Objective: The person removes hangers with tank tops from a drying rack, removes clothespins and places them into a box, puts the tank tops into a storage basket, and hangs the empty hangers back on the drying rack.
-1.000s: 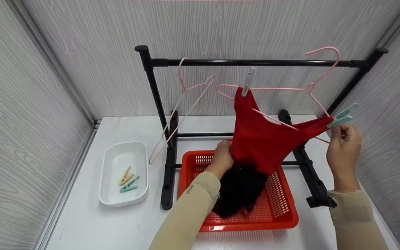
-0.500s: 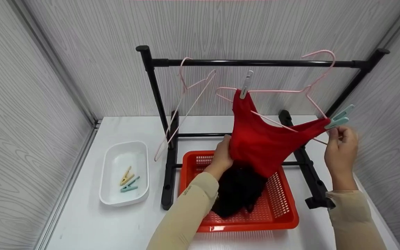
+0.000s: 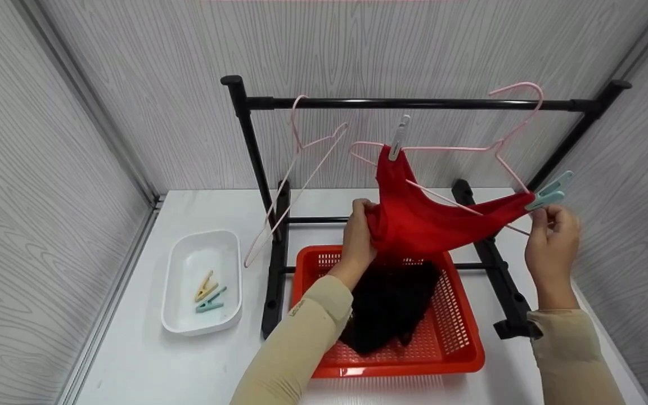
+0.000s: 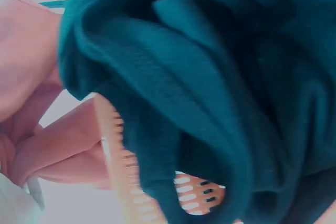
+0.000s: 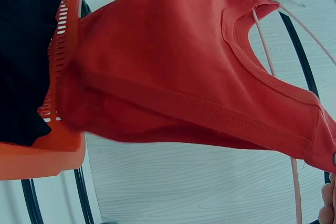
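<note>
A red sleeveless top (image 3: 425, 219) hangs on a pink clothes hanger (image 3: 448, 148). A white clothespin (image 3: 399, 138) clips one shoulder, a teal clothespin (image 3: 550, 191) the other. My left hand (image 3: 359, 239) grips the gathered left side of the top. Just below the teal clothespin, my right hand (image 3: 552, 247) pinches the hanger's right end, which its fingers hide. The hanger's hook overlaps the rack bar (image 3: 414, 104) in the head view. Seen from the right wrist, the top (image 5: 173, 61) spreads out with its hem folded. Dark blue-green-looking cloth (image 4: 173, 77) fills the left wrist view.
Below the top is a red perforated basket (image 3: 397, 371) with black cloth (image 3: 388, 309) in it. A second pink hanger (image 3: 313, 169) hangs at the rack's left. Further left, a white tray (image 3: 171, 315) holds a yellow clothespin (image 3: 206, 287) and a teal one (image 3: 210, 304).
My left hand has risen slightly, lifting and bunching the lower part of the top away from the black cloth. My right hand and the hanger shifted slightly left, then stayed nearly still.
</note>
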`<state>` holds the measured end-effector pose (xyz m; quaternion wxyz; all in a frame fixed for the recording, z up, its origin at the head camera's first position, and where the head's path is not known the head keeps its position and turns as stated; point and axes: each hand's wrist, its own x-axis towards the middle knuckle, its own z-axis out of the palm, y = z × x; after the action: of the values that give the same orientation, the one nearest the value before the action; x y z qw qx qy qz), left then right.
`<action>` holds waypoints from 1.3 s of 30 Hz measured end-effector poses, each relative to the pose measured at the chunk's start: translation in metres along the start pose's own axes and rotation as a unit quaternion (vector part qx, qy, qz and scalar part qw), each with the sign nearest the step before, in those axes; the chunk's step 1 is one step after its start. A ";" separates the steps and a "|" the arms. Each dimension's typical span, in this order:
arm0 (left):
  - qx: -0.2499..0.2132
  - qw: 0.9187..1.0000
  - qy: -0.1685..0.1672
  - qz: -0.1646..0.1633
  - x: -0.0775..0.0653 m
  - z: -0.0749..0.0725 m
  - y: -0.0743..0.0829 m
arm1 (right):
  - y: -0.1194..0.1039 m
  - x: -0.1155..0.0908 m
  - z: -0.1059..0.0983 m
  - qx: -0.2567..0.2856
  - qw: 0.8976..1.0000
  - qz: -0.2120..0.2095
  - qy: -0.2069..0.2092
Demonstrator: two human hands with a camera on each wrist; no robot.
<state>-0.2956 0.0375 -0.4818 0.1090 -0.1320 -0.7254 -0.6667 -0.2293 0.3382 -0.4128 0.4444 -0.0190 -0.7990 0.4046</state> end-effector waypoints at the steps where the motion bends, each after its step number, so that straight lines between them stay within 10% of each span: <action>1: 0.011 1.000 0.005 0.019 0.001 0.000 0.003 | 0.000 0.000 0.000 0.001 1.000 0.002 -0.001; 3: 0.142 0.984 0.032 0.107 0.001 -0.002 0.007 | 0.000 0.000 0.001 0.004 1.000 0.005 -0.002; 5: 0.167 0.976 0.042 0.133 0.001 -0.004 0.013 | 0.000 -0.001 0.001 0.006 1.000 0.007 -0.002; 12: 0.069 0.991 0.048 0.106 0.003 -0.003 0.033 | 0.001 -0.001 0.002 0.008 1.000 0.008 -0.002; 20: 0.212 0.949 0.076 0.219 0.004 -0.008 0.060 | 0.001 -0.001 0.002 0.014 1.000 0.012 -0.001; 31: 0.173 0.961 0.076 0.200 -0.001 -0.009 0.079 | 0.001 -0.002 0.004 0.017 1.000 0.018 0.001; 39: 0.195 0.970 0.042 0.137 -0.010 -0.009 0.066 | 0.001 -0.004 0.005 0.030 0.999 0.012 -0.003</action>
<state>-0.2643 0.0333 -0.4226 0.2534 -0.1783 -0.8113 -0.4957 -0.2315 0.3342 -0.4178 0.4374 -0.0141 -0.7878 0.4334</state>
